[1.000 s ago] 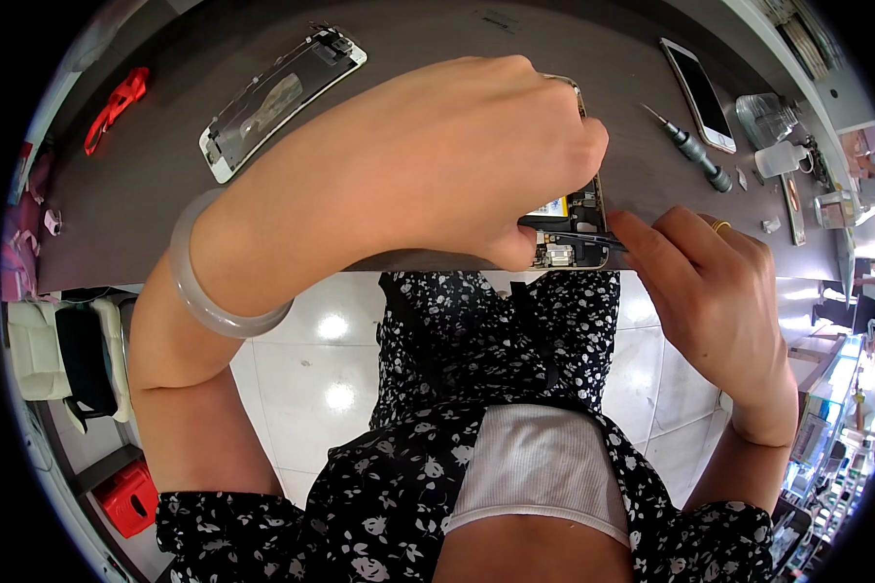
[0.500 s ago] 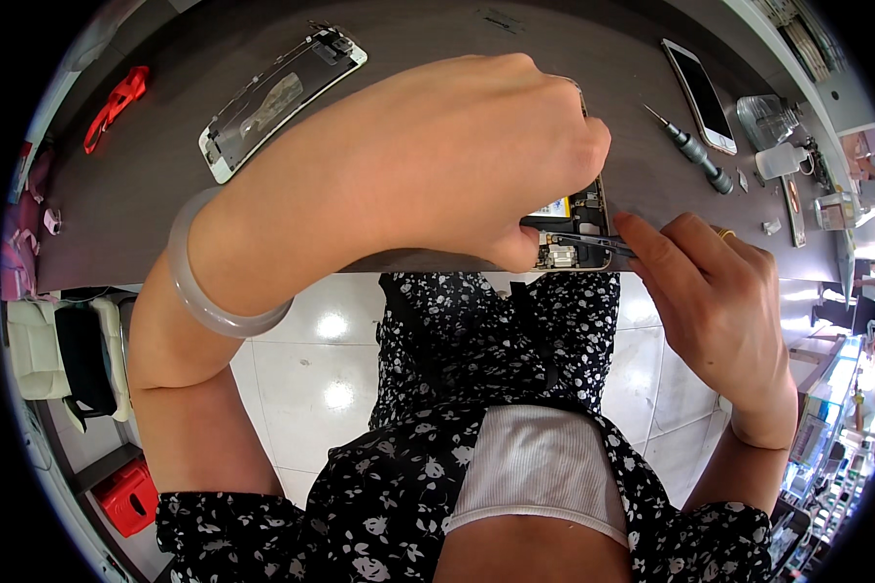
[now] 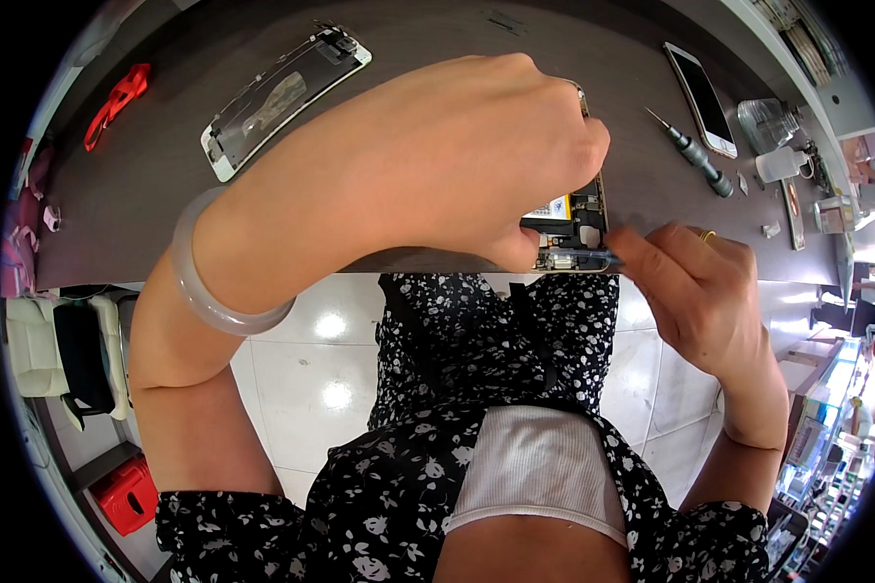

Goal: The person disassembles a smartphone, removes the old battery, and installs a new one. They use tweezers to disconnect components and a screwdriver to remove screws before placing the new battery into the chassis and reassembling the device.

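An opened phone body (image 3: 590, 236) lies at the near edge of the desk, its inner parts and part of a battery (image 3: 558, 208) showing. My left hand (image 3: 486, 155) reaches across it from the left, closed on it; the thumb presses near its lower left corner, while the other fingers are mostly hidden beneath the hand. Between the pinched fingers of my right hand (image 3: 702, 296) are thin metal tweezers (image 3: 593, 255), slightly blurred. Their tips lie over the near end of the phone body. Exactly what the tips touch is too small to tell.
A detached phone screen (image 3: 287, 101) lies at the far left, beyond a red strap (image 3: 117, 105). To the right are a screwdriver (image 3: 691, 154), a whole phone (image 3: 702, 97), a glass jar (image 3: 765, 120), a white bottle (image 3: 781, 164) and small loose pieces. The desk (image 3: 418, 259) ends just before me.
My right hand has shifted slightly, and the tweezers have moved a little toward the phone body's near edge. My left hand stays in almost the same place.
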The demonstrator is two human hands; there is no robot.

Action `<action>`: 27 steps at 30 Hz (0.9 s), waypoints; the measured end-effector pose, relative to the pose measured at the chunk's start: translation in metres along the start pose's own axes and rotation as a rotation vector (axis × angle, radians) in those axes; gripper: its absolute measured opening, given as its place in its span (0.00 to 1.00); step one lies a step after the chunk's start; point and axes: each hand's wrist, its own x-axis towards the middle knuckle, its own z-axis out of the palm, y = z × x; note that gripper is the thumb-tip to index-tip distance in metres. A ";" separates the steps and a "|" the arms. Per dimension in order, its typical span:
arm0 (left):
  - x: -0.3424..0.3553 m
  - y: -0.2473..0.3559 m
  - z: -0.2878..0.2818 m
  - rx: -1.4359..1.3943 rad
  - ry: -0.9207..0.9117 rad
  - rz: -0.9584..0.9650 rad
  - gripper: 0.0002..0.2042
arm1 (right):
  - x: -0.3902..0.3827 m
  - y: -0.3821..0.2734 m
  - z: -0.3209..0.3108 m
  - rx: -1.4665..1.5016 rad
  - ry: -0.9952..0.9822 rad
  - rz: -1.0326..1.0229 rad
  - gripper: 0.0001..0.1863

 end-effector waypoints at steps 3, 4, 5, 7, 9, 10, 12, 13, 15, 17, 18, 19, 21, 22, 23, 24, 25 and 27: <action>0.000 -0.002 0.000 -0.023 0.014 0.011 0.18 | 0.001 0.002 0.001 0.012 0.062 -0.028 0.17; -0.001 -0.002 0.000 -0.032 0.021 0.017 0.18 | 0.002 0.003 0.001 0.014 0.099 -0.030 0.17; -0.001 0.000 -0.001 -0.023 0.016 0.003 0.17 | 0.002 0.004 0.002 0.010 0.108 -0.021 0.18; 0.001 0.002 -0.003 -0.009 0.005 -0.023 0.15 | 0.001 0.007 0.002 0.004 0.124 -0.001 0.18; 0.000 0.000 -0.001 -0.006 0.015 0.012 0.17 | 0.001 0.004 -0.001 -0.021 0.096 0.014 0.18; -0.001 -0.001 0.001 -0.004 0.020 0.029 0.18 | 0.001 0.003 -0.002 -0.033 0.082 0.021 0.18; -0.001 -0.001 0.002 0.014 0.034 0.036 0.18 | 0.001 0.000 -0.002 -0.035 0.072 0.033 0.18; -0.001 -0.001 0.002 0.022 0.041 0.041 0.18 | 0.001 -0.001 -0.002 -0.036 0.067 0.040 0.18; -0.001 -0.001 0.002 0.023 0.030 0.045 0.18 | 0.002 -0.003 -0.003 -0.047 0.059 0.046 0.18; -0.001 -0.001 0.002 0.026 0.029 0.048 0.18 | 0.002 -0.005 -0.003 -0.053 0.046 0.056 0.17; -0.001 -0.001 0.001 0.027 0.033 0.051 0.18 | 0.003 -0.005 -0.004 -0.054 0.035 0.063 0.17; -0.001 -0.001 0.001 0.028 0.038 0.053 0.17 | 0.003 -0.006 -0.004 -0.055 0.025 0.070 0.17; -0.001 -0.001 0.002 0.025 0.041 0.055 0.17 | 0.003 -0.007 -0.005 -0.085 0.016 0.068 0.18; -0.001 -0.001 0.002 0.024 0.043 0.055 0.17 | 0.003 -0.008 -0.005 -0.100 0.012 0.066 0.19; -0.001 -0.001 0.002 0.022 0.036 0.053 0.17 | 0.002 -0.010 -0.005 -0.131 0.016 0.056 0.20; 0.000 -0.001 0.001 0.021 0.029 0.054 0.17 | 0.002 -0.012 -0.005 -0.163 0.021 0.047 0.20; 0.000 -0.001 0.000 0.019 0.021 0.054 0.17 | 0.001 -0.013 -0.005 -0.195 0.026 0.039 0.21; 0.001 -0.001 0.000 0.018 0.022 0.059 0.17 | 0.001 -0.015 -0.006 -0.216 -0.004 0.038 0.21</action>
